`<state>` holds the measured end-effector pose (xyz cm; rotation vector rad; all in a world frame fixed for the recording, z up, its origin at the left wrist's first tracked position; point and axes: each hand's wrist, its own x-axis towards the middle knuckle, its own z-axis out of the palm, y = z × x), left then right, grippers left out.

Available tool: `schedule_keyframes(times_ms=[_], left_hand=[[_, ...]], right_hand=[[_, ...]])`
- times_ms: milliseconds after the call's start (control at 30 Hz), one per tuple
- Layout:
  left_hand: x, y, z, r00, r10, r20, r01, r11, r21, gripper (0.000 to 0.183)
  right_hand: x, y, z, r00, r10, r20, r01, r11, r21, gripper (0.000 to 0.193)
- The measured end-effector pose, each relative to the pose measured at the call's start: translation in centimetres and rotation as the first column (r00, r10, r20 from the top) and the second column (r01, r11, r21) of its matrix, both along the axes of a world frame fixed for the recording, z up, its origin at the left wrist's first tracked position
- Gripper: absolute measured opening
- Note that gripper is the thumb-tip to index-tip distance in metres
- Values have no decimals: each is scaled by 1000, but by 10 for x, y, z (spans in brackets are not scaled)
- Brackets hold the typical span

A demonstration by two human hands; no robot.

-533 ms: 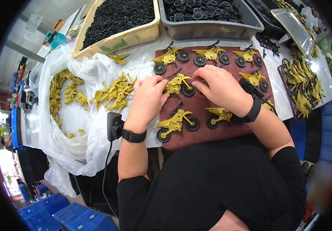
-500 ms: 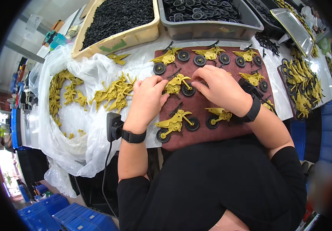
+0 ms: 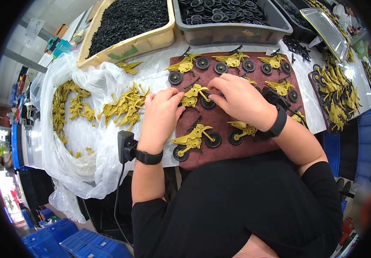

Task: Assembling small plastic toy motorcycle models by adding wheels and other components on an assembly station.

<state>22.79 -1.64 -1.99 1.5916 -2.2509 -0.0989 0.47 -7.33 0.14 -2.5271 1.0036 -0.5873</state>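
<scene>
A yellow toy motorcycle body [image 3: 191, 97] lies on the dark red cloth [image 3: 224, 161] between my hands. My left hand [image 3: 161, 114] is closed on its rear end with thumb and fingers. Curled over its front fork, my right hand [image 3: 243, 102] pinches there; its fingertips are partly hidden. A black wheel [image 3: 207, 102] sits under the fork, beside my right thumb. Just behind the body lies a thin black part [image 3: 192, 82]. Nearer to me is another toy motorcycle [image 3: 192, 138] with black wheels, and several similar ones stand in rows on the cloth.
A plastic bag [image 3: 103, 172] with yellow bodies lies at the left, and loose yellow bodies [image 3: 125, 105] beside it. Behind stand a cream bin [image 3: 151, 41] of small black parts and a grey bin [image 3: 237, 33] of wheels. Assembled motorcycles [image 3: 336, 94] are piled at the right.
The view has shifted slightly. Both hands stay at the same motorcycle body, and my right fingers have moved a little toward its front fork.
</scene>
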Motion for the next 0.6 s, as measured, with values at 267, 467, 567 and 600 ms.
schedule_keyframes(times_ms=[267, 467, 567, 600], left_hand=[[-34, -1, -20, 976, 121, 179, -87, 979, -186, 45], [-13, -1, -17, 980, 44, 196, -13, 988, -157, 40], [-13, -2, -6, 994, -106, -28, 94, 950, -296, 33], [-13, 2, -1, 994, -105, -28, 92, 951, -296, 33]], right_hand=[[21, 2, -24, 960, 149, -237, -178, 978, -107, 61], [24, -8, -20, 970, 192, -152, -208, 974, -93, 58], [20, -25, -17, 960, 248, 130, -250, 968, 0, 29], [18, -25, -14, 960, 249, 130, -251, 968, 1, 29]])
